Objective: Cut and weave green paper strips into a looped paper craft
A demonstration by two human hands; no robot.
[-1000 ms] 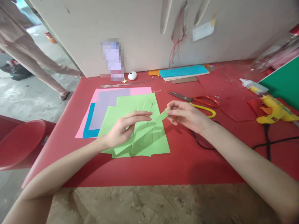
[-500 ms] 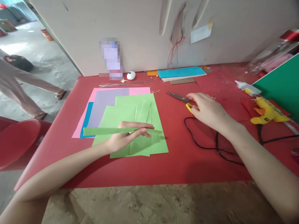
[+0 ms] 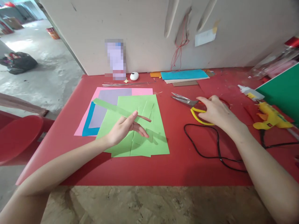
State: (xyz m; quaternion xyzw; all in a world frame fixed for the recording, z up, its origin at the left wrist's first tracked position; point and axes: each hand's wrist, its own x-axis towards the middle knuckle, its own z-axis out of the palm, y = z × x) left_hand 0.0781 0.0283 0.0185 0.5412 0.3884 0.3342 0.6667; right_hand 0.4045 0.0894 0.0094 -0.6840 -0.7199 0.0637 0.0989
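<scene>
A light green paper strip (image 3: 109,106) is pinched by the thumb and index finger of my left hand (image 3: 125,128), its long end slanting up to the left. The other fingers curl loosely over light green sheets (image 3: 161,146), on which several cut strips (image 3: 147,109) lie. To the right, my right hand (image 3: 216,109) grips the handles of a pair of scissors (image 3: 185,99). One yellow handle loop shows, and a red part shows behind the fingers. The blades point left and are slightly apart.
Purple (image 3: 108,96), blue (image 3: 90,129) and pink sheets (image 3: 142,91) lie under the green. A black cord (image 3: 218,143) loops near a yellow glue gun (image 3: 272,116) and a white glue bottle (image 3: 251,91). Thin wires (image 3: 123,84) and blue sheets (image 3: 184,74) lie by the wall.
My left hand has turned, and the strip's left end has swung upward. My right hand has closed further round the scissors' handles, and the blades have parted a little. The view has shifted slightly.
</scene>
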